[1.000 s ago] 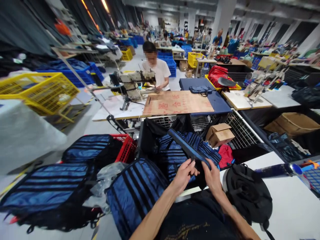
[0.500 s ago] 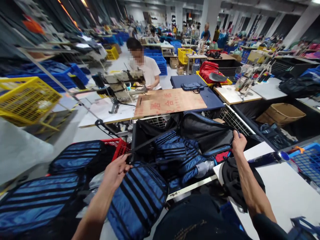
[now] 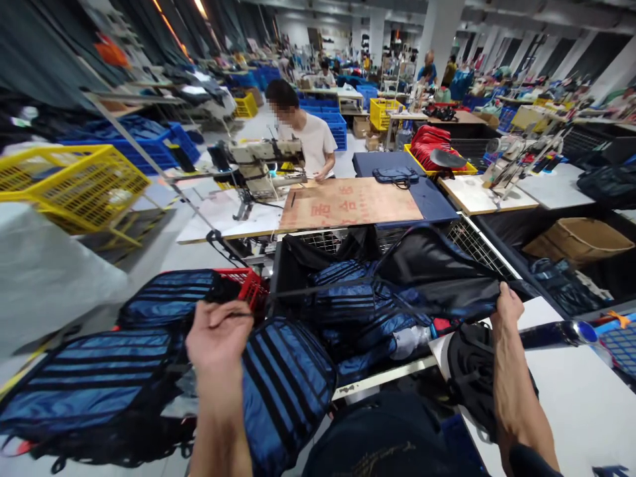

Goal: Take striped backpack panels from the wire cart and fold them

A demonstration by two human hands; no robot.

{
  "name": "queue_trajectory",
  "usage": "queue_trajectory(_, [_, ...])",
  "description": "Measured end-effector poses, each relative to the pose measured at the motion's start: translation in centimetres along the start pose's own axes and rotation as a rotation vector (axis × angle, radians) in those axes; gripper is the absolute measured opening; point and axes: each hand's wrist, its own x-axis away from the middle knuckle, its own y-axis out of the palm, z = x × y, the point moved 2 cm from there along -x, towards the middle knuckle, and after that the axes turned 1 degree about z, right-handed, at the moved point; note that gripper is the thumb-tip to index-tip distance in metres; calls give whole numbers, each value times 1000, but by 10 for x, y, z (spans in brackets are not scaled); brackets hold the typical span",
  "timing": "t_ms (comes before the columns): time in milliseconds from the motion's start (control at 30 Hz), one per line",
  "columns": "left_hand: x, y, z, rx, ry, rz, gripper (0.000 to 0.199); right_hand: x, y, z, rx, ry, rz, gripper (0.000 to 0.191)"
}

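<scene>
My left hand (image 3: 218, 331) is closed in a pinch on the end of a black strap (image 3: 318, 289). The strap stretches across to a black-lined blue bag panel (image 3: 437, 268) over the wire bin. My right hand (image 3: 507, 306) grips the right edge of that panel, which hangs sloping, its dark lining toward me. Under it, blue bag pieces with black bands (image 3: 348, 291) lie heaped in the bin. Just below my left hand, another blue striped panel (image 3: 288, 384) hangs over the bin's front. How the strap joins the panel is hard to make out.
More striped panels (image 3: 94, 377) lie at the left over a red crate (image 3: 251, 288). A coil of black webbing (image 3: 470, 371) and a dark blue cylinder (image 3: 556, 334) rest on the white table (image 3: 581, 397). Across the bin, a person (image 3: 315, 142) works behind a sewing machine (image 3: 268, 162).
My left hand has drawn left and a little up with the strap, which now runs straighter. My right hand has moved right and down, stretching the panel. The view has shifted slightly.
</scene>
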Motion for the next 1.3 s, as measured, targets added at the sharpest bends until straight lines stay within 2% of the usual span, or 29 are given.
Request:
queue_trajectory(67, [-9,-15,13,56,-42,81,45,-4,-8,17,11,51,43,67])
queue_trajectory(167, [-11,-37,15,-43,-118,34,36,-4,-15,35,30,113,96,67])
queue_trajectory(267, [-12,-50,8,-135,-69,1,31,-3,-13,41,54,160,121,68])
queue_trajectory(333, [-18,-59,4,-244,-47,33,31,-3,-10,38,64,167,121,69])
queue_trajectory(400, [-28,-71,-1,-445,-20,65,28,-2,-7,31,68,155,109,68])
queue_trajectory(500, [-43,-90,-17,-913,42,114,15,10,-4,4,36,87,67,63])
queue_trajectory(600, [-40,-95,-54,-1175,129,109,41,40,3,-41,-52,-40,-4,54])
queue_trajectory(667, [-23,-88,-96,-1152,4,-48,58,69,10,-74,-116,-143,-84,49])
queue_trajectory(767, [16,-59,-166,-961,-364,-328,73,111,15,-108,-143,-296,-232,43])
queue_trajectory(833, [30,-32,-200,-755,-552,-386,75,130,10,-113,-107,-387,-333,40])
queue_trajectory(900, [26,-4,-215,-569,-626,-343,71,142,-1,-109,-73,-518,-499,35])
queue_trajectory(967, [6,20,-211,-520,-514,-230,60,149,-15,-101,-54,-672,-757,30])
queue_trajectory(1033, [-16,36,-198,-581,-313,-117,45,157,-29,-95,-25,-772,-1040,30])
queue_trajectory(1100, [-28,47,-188,-641,-158,-77,40,167,-40,-91,42,-762,-1275,35])
queue_trajectory(1167, [-25,53,-187,-664,-80,-104,40,177,-46,-89,105,-687,-1462,38])
queue_trajectory(1233, [-10,58,-193,-682,-26,-167,40,185,-45,-88,121,-619,-1560,40])
queue_trajectory(1300, [13,64,-200,-737,30,-309,43,185,-36,-91,99,-611,-1512,43])
